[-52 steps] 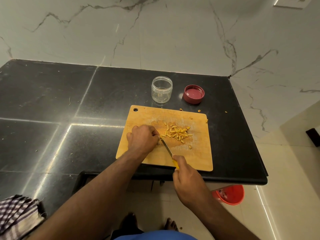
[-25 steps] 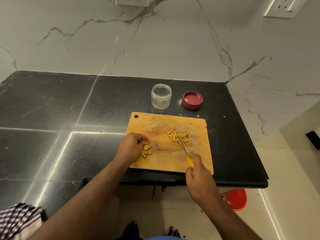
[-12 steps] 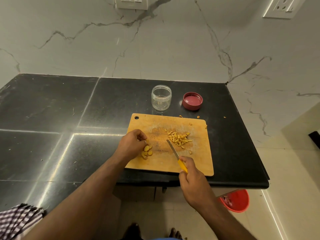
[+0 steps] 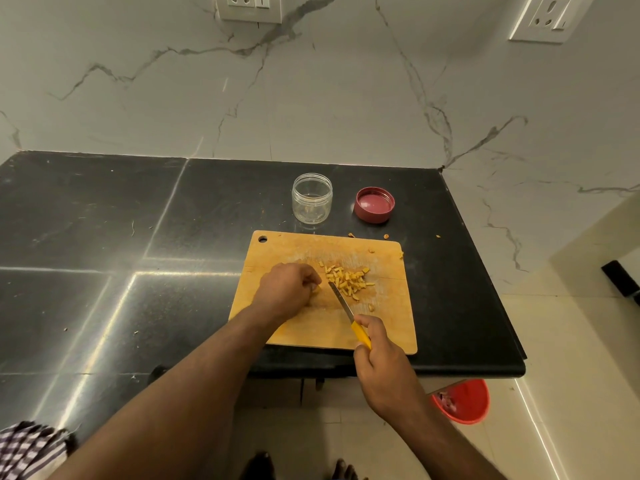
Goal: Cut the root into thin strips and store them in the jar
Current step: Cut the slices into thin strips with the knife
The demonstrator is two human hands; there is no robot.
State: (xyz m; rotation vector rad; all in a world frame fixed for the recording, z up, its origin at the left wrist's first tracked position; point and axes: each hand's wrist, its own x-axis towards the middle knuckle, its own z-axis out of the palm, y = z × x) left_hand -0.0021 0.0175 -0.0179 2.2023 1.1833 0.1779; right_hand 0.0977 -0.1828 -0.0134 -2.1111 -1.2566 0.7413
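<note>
1. I stand at a black stone counter (image 4: 104, 237) that meets a white marbled wall (image 4: 311, 98); two switch plates (image 4: 247, 6) sit high on the wall.
2. At the near left edge, a checked cloth (image 4: 27, 448) lies on the counter.
3. A wooden cutting board (image 4: 287, 247) lies near the counter's front edge, right of the middle.
4. My left hand (image 4: 285, 291) rests on the board with its fingers curled down, pinching a small yellow piece of root (image 4: 316, 289) against the wood.
5. Just right of those fingers lies a heap of cut strips (image 4: 348, 282), with a few stray bits elsewhere on the board.
6. My right hand (image 4: 384, 365) is wrapped around the yellow handle of a knife (image 4: 341, 301); its blade slants up to the left, its tip between the root piece and the heap.
7. Beyond the board, the clear jar (image 4: 312, 198) stands upright and open, with its red lid (image 4: 374, 204) lying upturned just to the right.
8. On the floor at the near right is a red bin (image 4: 465, 401).
</note>
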